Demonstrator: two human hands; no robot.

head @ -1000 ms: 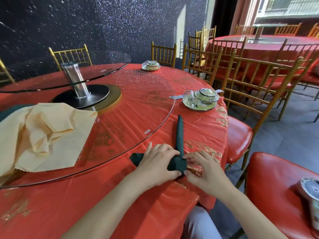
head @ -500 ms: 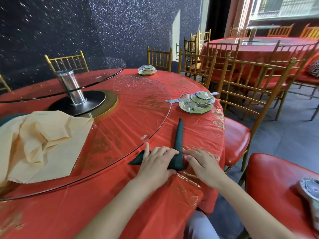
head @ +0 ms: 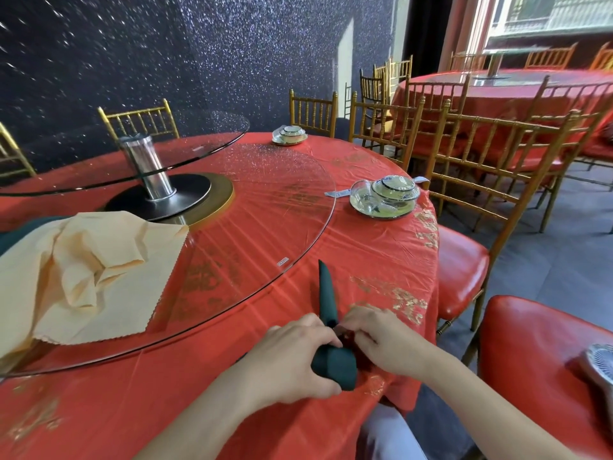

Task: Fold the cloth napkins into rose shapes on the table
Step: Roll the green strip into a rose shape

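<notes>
lying crumpled on the glass turntable (head: pixel 265 207) at the far left, a cream napkin (head: pixel 79 277) spreads over the near edge of the glass, with a sliver of dark green cloth showing behind it. the turntable's metal post (head: pixel 147 167) rises from a black and gold base further back. nearer the middle, at the front edge of the round table (head: pixel 99 410) with its red cover, the left hand (head: pixel 292 356) curls over a dark green napkin (head: pixel 333 365), thumb and fingers closed on the rolled, thick end of it. one narrow pointed tail of that napkin runs away from the hands across the red cover, its tip near the rim of the glass. just to the right, the right hand (head: pixel 384 343) pinches the same napkin where the tail meets the roll, fingertips bent in tight. a set of dishes (head: pixel 384 197) sits beyond on the table's right side, gold chairs (head: pixel 481 180) stand around, and a small fan (head: pixel 600 366) lies on a red seat at the far right.
</notes>
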